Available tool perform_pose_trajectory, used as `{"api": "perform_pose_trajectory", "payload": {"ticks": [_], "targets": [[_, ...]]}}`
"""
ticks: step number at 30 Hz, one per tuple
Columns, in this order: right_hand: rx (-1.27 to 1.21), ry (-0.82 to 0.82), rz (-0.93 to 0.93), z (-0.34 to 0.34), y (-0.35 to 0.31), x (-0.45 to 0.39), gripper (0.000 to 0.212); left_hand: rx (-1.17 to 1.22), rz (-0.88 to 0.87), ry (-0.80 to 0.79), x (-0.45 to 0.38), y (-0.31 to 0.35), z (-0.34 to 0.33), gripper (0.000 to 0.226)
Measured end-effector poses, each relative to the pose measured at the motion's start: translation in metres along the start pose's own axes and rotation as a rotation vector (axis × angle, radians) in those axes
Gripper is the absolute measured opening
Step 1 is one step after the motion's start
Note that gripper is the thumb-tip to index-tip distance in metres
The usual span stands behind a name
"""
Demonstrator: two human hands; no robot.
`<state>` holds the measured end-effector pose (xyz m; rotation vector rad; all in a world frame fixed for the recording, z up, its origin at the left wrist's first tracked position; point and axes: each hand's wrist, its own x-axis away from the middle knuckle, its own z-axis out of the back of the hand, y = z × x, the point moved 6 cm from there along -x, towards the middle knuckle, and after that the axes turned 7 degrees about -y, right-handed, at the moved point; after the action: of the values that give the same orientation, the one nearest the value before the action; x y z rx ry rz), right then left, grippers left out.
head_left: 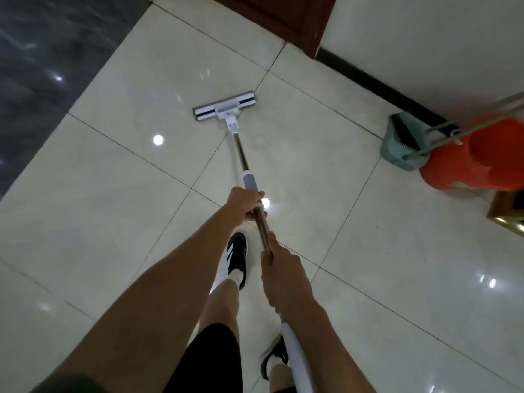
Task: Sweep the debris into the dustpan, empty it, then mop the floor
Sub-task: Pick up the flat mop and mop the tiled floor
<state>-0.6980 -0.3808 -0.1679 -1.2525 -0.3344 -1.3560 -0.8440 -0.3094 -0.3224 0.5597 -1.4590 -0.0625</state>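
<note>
A flat mop with a white and grey head (225,106) lies pressed on the glossy cream tile floor (119,194) ahead of me. Its metal pole (241,154) runs back toward my body. My left hand (246,205) grips the pole just below the grey sleeve. My right hand (279,265) grips it lower down, closer to me. A teal dustpan (402,144) with a broom tucked in it stands at the right, leaning against an orange bucket (476,163).
A white wall with a black skirting strip (377,80) runs along the right. A dark wooden door frame (289,21) is at the top. Dark tiles (37,66) lie at the left. A gold-edged object (507,214) sits at the right edge. My feet stand below the pole.
</note>
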Motion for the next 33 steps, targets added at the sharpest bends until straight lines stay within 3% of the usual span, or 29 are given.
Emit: {"api": "perform_pose_trajectory", "payload": {"ticks": [5,9,16,19,27,33], "targets": [[-0.005,0.041,0.015,0.030,-0.068,-0.062,0.048,-0.004,-0.010,0.005,-0.036,0.082,0.032,0.038],[0.007,0.016,-0.048,0.049,-0.080,-0.077,0.050,0.012,-0.012,-0.015,-0.044,0.111,0.033,0.036],[0.192,0.022,-0.097,0.077,-0.059,-0.055,0.041,-0.026,-0.008,0.008,-0.024,0.099,-0.003,0.029],[0.202,0.045,-0.063,0.090,-0.051,-0.051,0.028,-0.046,-0.037,0.033,-0.013,0.104,-0.017,0.026],[0.175,0.014,-0.045,0.101,0.001,-0.022,0.027,-0.061,-0.018,0.032,0.015,0.075,-0.058,0.026],[0.211,-0.003,-0.044,0.118,0.067,0.021,0.030,-0.300,-0.007,-0.010,0.051,0.032,-0.113,0.028]]}}
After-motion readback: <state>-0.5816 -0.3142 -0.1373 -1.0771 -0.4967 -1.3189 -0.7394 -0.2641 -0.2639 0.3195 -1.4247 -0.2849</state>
